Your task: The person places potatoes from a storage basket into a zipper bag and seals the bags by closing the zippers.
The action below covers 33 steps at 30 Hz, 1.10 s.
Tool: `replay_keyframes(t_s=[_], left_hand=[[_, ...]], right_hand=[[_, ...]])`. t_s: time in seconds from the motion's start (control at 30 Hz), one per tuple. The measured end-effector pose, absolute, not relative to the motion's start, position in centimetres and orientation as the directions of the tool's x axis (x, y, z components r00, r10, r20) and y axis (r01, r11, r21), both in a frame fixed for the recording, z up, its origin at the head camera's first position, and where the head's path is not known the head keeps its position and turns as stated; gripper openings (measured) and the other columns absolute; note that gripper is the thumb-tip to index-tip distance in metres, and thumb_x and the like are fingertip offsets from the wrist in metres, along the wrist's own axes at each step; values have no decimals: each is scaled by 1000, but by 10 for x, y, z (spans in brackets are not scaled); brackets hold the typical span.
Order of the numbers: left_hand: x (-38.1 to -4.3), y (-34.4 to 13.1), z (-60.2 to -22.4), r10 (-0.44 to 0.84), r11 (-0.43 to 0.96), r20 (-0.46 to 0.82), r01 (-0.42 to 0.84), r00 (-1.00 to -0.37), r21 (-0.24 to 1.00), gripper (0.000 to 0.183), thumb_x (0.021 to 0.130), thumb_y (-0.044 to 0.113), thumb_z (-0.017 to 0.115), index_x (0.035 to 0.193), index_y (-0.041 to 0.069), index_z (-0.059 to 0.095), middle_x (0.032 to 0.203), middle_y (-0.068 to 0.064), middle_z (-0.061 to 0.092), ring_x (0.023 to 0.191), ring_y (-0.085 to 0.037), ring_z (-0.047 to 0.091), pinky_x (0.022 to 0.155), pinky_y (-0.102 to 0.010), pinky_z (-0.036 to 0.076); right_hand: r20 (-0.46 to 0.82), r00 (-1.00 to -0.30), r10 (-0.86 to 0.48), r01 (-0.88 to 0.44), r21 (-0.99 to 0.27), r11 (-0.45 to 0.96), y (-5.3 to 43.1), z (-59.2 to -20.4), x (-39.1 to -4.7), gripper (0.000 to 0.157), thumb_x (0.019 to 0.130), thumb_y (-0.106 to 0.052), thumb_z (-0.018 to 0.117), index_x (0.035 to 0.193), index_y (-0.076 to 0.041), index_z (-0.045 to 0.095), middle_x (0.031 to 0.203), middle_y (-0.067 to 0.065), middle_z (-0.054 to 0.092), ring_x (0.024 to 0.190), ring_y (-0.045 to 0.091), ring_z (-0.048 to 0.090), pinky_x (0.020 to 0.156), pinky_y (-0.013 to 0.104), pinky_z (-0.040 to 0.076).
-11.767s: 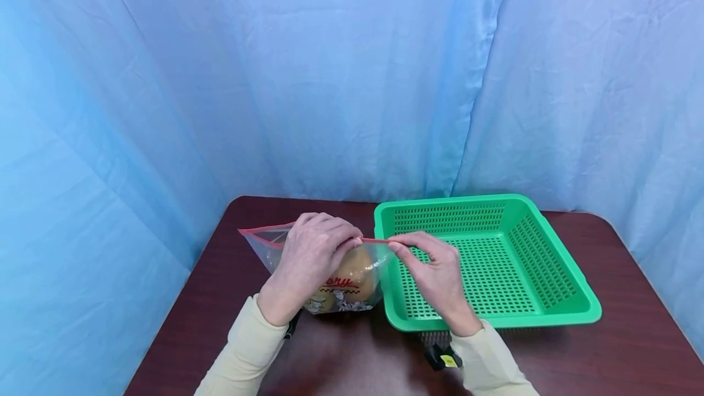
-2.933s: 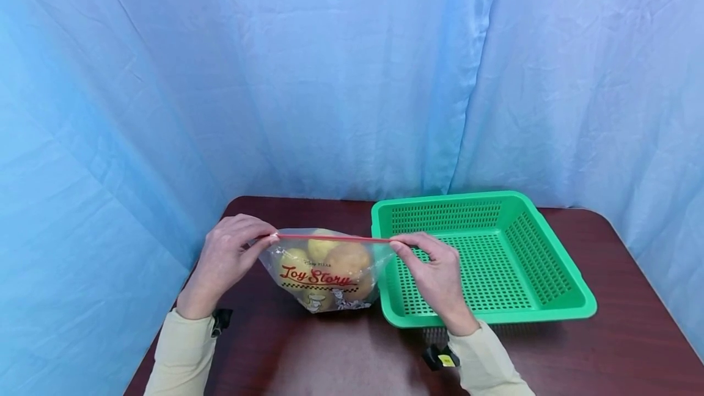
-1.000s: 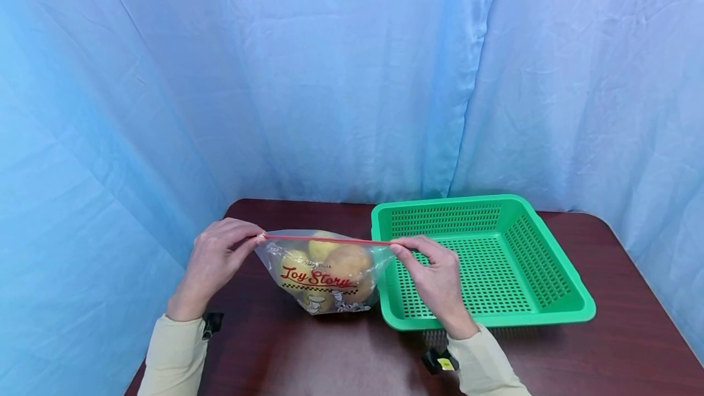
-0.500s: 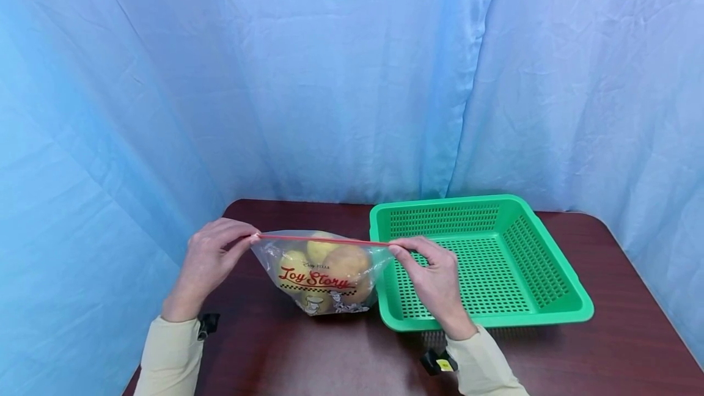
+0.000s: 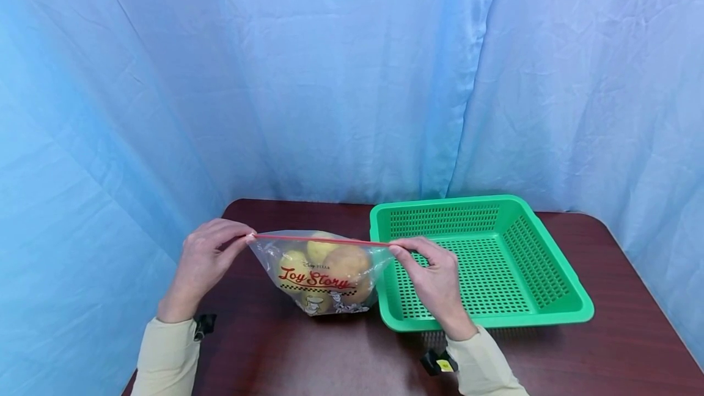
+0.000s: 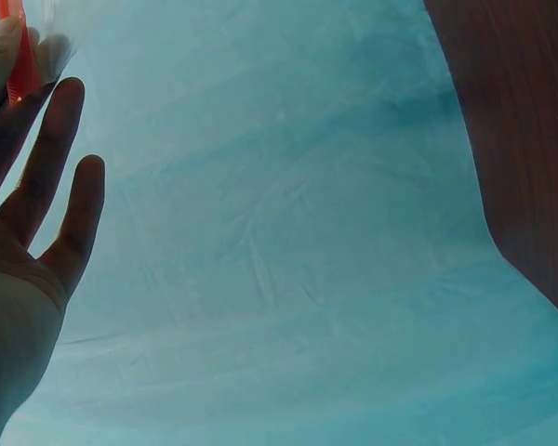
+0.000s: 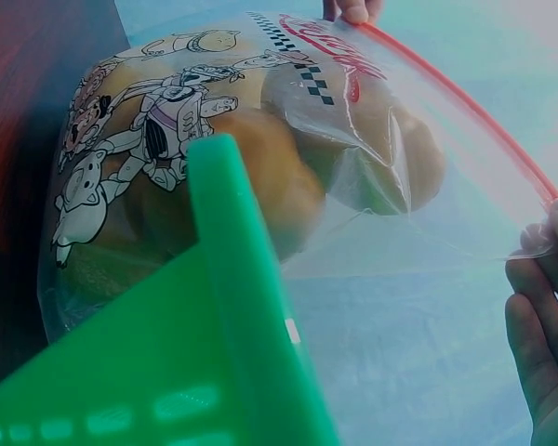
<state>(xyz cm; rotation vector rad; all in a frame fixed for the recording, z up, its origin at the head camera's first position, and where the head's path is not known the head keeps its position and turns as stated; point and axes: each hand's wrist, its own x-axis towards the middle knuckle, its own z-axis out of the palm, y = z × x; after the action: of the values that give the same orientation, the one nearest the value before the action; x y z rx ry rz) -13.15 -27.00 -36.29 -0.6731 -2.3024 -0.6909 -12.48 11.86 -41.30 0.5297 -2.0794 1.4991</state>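
Note:
A clear zip bag (image 5: 308,278) printed "Toy Story" stands on the table, its red zip strip (image 5: 319,239) stretched straight across the top. Several round yellow and orange fruits (image 5: 345,260) fill it; the right wrist view shows them close through the plastic. My left hand (image 5: 205,256) pinches the strip's left corner between thumb and forefinger, while the other fingers stay extended in the left wrist view. At the opposite end, my right hand (image 5: 437,275) pinches the strip's right corner, over the near left part of the green basket.
A green slotted plastic basket (image 5: 495,321) sits right of the bag, its left rim against or close by the bag's side. The dark wooden table (image 5: 324,359) has rounded far corners. Blue curtains (image 5: 341,90) hang behind and at the left.
Earlier my left hand was mid-strip with the bag's left part gaping. It has since slid left along the strip to the corner, and the mouth is drawn into one line. My right hand stays put.

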Motion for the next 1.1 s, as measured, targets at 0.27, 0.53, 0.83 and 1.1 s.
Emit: replay_keyframes(t_s=[0.27, 0.53, 0.83, 1.1], left_hand=[[-131, -274, -364, 271, 723, 692, 616, -669, 312, 28, 72, -1, 89, 96, 11, 80, 92, -1, 77, 88, -19, 69, 89, -12, 44], [-131, -275, -364, 264, 736, 685, 601, -679, 312, 29, 73, -1, 89, 97, 13, 81, 93, 1, 77, 89, -18, 70, 88, -11, 45], [-130, -276, -366, 246, 719, 651, 586, -718, 374, 28, 76, -1, 88, 98, 14, 81, 96, 0, 77, 91, -14, 69, 88, -10, 45], [-134, -277, -386, 188, 253, 359, 398, -914, 882, 46, 92, -7, 71, 136, 3, 61, 122, -3, 68, 114, -10, 62, 97, -19, 48]], right_hand=[[619, -786, -17, -593, -744, 308, 118, -413, -124, 17, 89, -2, 80, 103, -12, 82, 97, 0, 78, 90, 9, 71, 79, 19, 55], [613, -790, -18, -586, -746, 316, 118, -412, -124, 16, 89, -4, 80, 102, -13, 82, 97, -1, 77, 91, 10, 71, 79, 19, 55], [610, -792, -6, -581, -751, 313, 119, -415, -125, 16, 90, -3, 80, 102, -13, 82, 96, -1, 77, 89, 8, 71, 77, 19, 55], [527, -850, 6, -510, -824, 246, 120, -416, -125, 14, 96, -6, 74, 108, -12, 79, 102, -1, 76, 93, 10, 70, 79, 21, 56]])
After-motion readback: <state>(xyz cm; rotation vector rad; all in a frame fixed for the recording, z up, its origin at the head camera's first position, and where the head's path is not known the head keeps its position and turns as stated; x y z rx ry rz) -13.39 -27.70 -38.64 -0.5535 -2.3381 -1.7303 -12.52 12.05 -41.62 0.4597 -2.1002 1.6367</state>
